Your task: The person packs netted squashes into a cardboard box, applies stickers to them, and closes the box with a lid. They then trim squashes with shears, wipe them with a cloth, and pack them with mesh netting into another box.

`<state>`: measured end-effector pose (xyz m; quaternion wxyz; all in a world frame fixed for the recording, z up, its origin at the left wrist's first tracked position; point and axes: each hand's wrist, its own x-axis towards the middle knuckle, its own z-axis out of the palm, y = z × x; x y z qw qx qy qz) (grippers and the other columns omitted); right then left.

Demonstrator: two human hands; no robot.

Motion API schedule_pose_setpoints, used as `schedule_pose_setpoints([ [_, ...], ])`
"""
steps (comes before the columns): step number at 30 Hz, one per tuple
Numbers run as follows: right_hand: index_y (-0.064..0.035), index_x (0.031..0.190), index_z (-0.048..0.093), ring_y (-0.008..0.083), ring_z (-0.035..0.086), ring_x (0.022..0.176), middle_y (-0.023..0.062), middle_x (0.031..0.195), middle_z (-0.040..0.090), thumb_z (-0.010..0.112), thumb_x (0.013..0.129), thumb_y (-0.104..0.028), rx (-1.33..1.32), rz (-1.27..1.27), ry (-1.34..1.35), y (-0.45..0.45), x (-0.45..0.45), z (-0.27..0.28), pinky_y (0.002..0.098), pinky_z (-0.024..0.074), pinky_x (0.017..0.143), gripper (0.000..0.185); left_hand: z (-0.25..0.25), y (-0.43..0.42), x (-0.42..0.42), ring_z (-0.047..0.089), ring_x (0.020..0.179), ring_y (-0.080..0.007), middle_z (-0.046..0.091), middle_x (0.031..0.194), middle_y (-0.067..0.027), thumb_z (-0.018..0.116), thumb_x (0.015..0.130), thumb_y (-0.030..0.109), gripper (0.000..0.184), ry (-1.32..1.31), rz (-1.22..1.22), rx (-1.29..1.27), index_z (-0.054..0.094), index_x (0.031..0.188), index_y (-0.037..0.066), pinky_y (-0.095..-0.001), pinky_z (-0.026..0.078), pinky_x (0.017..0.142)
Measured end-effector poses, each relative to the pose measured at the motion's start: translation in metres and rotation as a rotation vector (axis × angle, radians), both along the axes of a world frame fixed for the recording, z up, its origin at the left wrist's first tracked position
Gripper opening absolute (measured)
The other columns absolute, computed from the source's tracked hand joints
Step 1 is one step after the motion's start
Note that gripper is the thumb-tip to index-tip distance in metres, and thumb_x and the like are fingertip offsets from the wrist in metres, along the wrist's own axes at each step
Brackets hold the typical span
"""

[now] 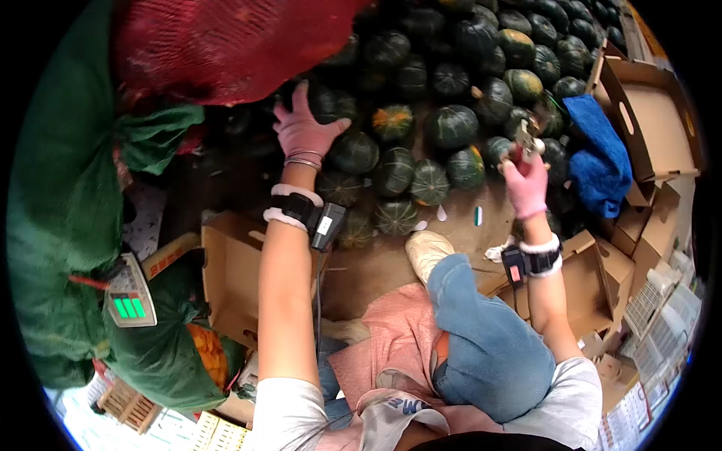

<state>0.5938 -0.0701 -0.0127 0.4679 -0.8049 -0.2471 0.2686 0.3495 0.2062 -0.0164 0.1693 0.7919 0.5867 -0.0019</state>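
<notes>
My left hand (pixel 310 134), in a pink glove, reaches forward with its fingers spread. It is at the near edge of a pile of dark green pumpkins, and its thumb is beside a pumpkin (pixel 355 153); whether it touches one I cannot tell. My right hand (pixel 526 188), also gloved in pink, is closed around a small metal tool (pixel 529 141) that looks like clippers and points away from me. Below the hands, several pumpkins lie on brown ground, among them a striped one (pixel 429 183) and an orange-patched one (pixel 392 122).
A red mesh sack (pixel 233 45) bulges at the upper left, with green sacks (pixel 60 195) further left. A scale display (pixel 129 302) glows green. Open cardboard boxes (pixel 229 282) stand left and right (pixel 654 113). A blue cloth (pixel 598 158) hangs by the right box.
</notes>
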Motion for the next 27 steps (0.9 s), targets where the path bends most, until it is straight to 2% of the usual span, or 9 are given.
schedule_pose_setpoints([
  [2, -0.0076, 0.101, 0.052, 0.0334, 0.061, 0.076, 0.0163, 0.092, 0.06, 0.058, 0.074, -0.007, -0.234, 0.186, -0.407, 0.028, -0.003, 0.017, 0.0384, 0.0496, 0.064, 0.028, 0.0, 0.0, 0.0, 0.037, 0.124, -0.0399, 0.033, 0.136, -0.0217, 0.083, 0.054, 0.038, 0.094, -0.081, 0.056, 0.009, 0.035, 0.135, 0.028, -0.0433, 0.037, 0.1],
  [5, -0.0075, 0.095, 0.05, 0.0338, 0.055, 0.095, 0.0142, 0.107, 0.056, 0.069, 0.062, -0.006, -0.145, 0.628, -0.779, 0.058, -0.006, 0.024, 0.0415, 0.0449, 0.075, 0.038, -0.01, 0.022, -0.023, 0.041, 0.122, -0.0376, 0.041, 0.133, -0.0174, 0.082, 0.057, 0.026, 0.082, -0.932, 0.161, -0.291, 0.044, 0.129, 0.017, -0.0402, 0.04, 0.099],
  [9, -0.0081, 0.094, 0.051, 0.0332, 0.049, 0.111, 0.0155, 0.117, 0.052, 0.077, 0.056, -0.014, -0.087, 0.847, -0.865, 0.089, -0.032, 0.016, 0.0424, 0.0397, 0.087, 0.046, 0.037, 0.008, -0.05, 0.039, 0.124, -0.0397, 0.044, 0.132, -0.0191, 0.06, 0.075, 0.034, 0.063, -1.714, 0.71, -1.15, 0.046, 0.127, 0.002, -0.0567, 0.031, 0.103],
  [12, -0.0104, 0.099, 0.053, 0.0292, 0.047, 0.116, 0.0115, 0.119, 0.052, 0.077, 0.057, -0.017, -0.212, 0.867, -0.906, 0.096, -0.032, 0.003, 0.0421, 0.0376, 0.088, 0.048, 0.062, -0.029, -0.08, 0.042, 0.122, -0.0377, 0.046, 0.132, -0.0143, 0.052, 0.077, 0.037, 0.058, -1.93, 0.733, -1.215, 0.047, 0.127, 0.007, -0.0653, 0.03, 0.099],
  [15, -0.011, 0.101, 0.051, 0.0282, 0.046, 0.115, 0.0107, 0.121, 0.051, 0.076, 0.056, -0.015, -0.274, 0.843, -0.933, 0.097, -0.029, -0.005, 0.0412, 0.0367, 0.087, 0.052, 0.088, -0.071, -0.124, 0.041, 0.124, -0.0349, 0.046, 0.134, -0.0102, 0.048, 0.077, 0.05, 0.064, -2.031, 0.628, -0.961, 0.047, 0.129, 0.014, -0.0636, 0.029, 0.1],
  [19, -0.0137, 0.098, 0.053, 0.0243, 0.052, 0.096, 0.0052, 0.098, 0.053, 0.074, 0.067, -0.027, -0.497, 0.821, -1.055, 0.112, -0.04, -0.002, 0.0396, 0.0395, 0.077, 0.04, 0.102, -0.11, -0.197, 0.041, 0.125, -0.0342, 0.046, 0.135, -0.0083, 0.053, 0.076, 0.061, 0.071, -2.005, 0.996, -0.48, 0.046, 0.132, 0.018, -0.0567, 0.028, 0.104],
  [21, -0.0145, 0.099, 0.054, 0.0247, 0.054, 0.092, 0.006, 0.096, 0.055, 0.071, 0.07, -0.029, -0.52, 0.749, -1.116, 0.114, -0.043, -0.011, 0.041, 0.0406, 0.073, 0.036, 0.096, -0.12, -0.237, 0.045, 0.122, -0.0297, 0.05, 0.131, -0.0084, 0.06, 0.079, 0.049, 0.061, -1.936, 0.947, -0.488, 0.049, 0.129, 0.016, -0.0536, 0.033, 0.102],
  [24, -0.0144, 0.101, 0.054, 0.0244, 0.055, 0.093, 0.0056, 0.095, 0.056, 0.068, 0.074, -0.031, -0.601, 0.751, -1.119, 0.117, -0.044, -0.006, 0.0413, 0.0404, 0.072, 0.034, 0.083, -0.125, -0.257, 0.049, 0.118, -0.0247, 0.05, 0.131, -0.0095, 0.069, 0.078, 0.026, 0.055, -1.775, 1.241, -0.517, 0.049, 0.127, 0.011, -0.0457, 0.036, 0.103],
  [27, -0.0129, 0.103, 0.051, 0.0259, 0.053, 0.094, 0.0067, 0.099, 0.054, 0.072, 0.069, -0.028, -0.583, 0.744, -1.026, 0.118, -0.038, -0.005, 0.0405, 0.041, 0.074, 0.043, 0.029, -0.117, -0.298, 0.051, 0.114, -0.0241, 0.05, 0.129, -0.0128, 0.07, 0.079, 0.023, 0.055, -1.337, 0.977, -0.362, 0.048, 0.125, 0.004, -0.0386, 0.037, 0.102],
])
